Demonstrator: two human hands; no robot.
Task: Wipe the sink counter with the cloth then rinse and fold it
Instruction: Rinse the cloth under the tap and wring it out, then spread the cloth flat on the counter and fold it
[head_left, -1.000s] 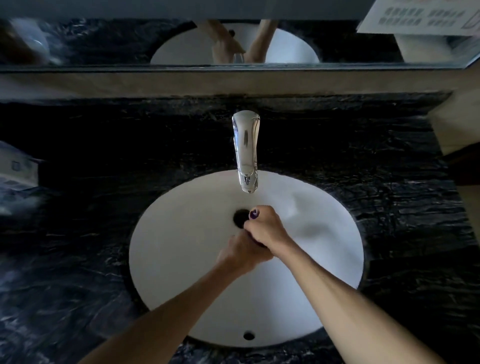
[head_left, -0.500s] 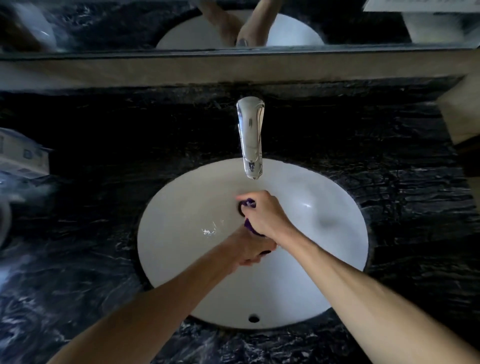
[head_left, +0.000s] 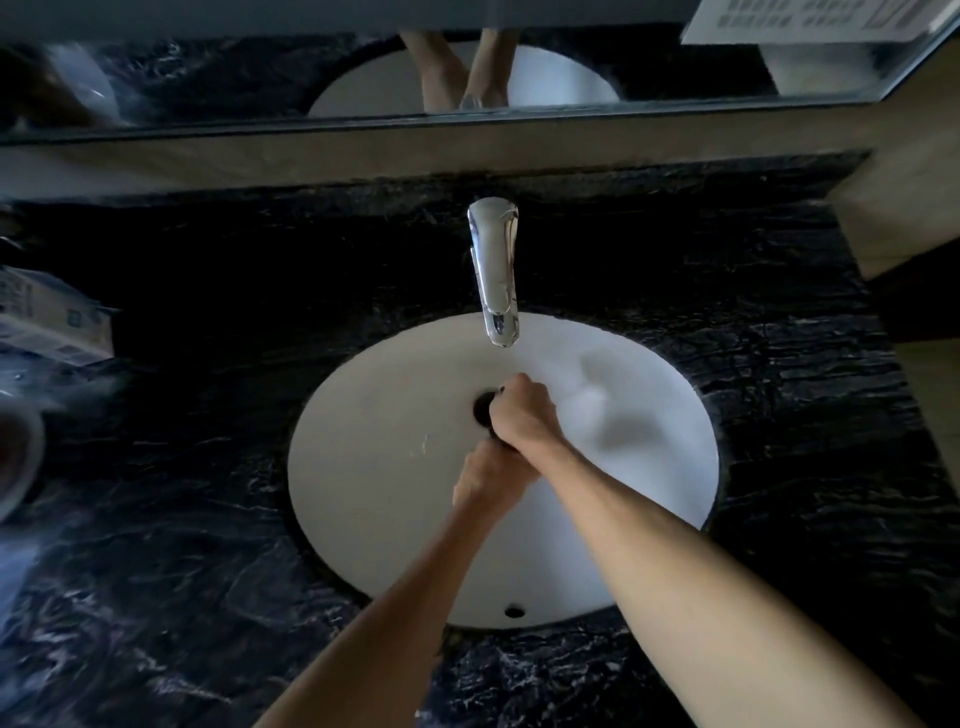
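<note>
Both my hands are clenched together over the middle of the white oval sink (head_left: 374, 467), just below the chrome faucet (head_left: 493, 270). My right hand (head_left: 522, 413) is the farther one, fist closed round a dark purple cloth (head_left: 500, 391); only a sliver of the cloth shows at the knuckles. My left hand (head_left: 488, 480) sits right under it, nearer to me, gripping the same bundle. The cloth is almost wholly hidden inside the two fists. No water stream is visible from the spout. The dark drain (head_left: 483, 408) peeks out left of my right hand.
Black marble counter (head_left: 182, 519) surrounds the basin. A boxed packet (head_left: 47, 317) and the rim of a round dish (head_left: 21, 457) sit at the left edge. A mirror (head_left: 208, 78) runs along the back above a beige ledge. A beige wall corner stands at right.
My two fists have twisted against each other on the cloth; the purple fabric that showed half a second ago is now nearly hidden. The view shifted slightly.
</note>
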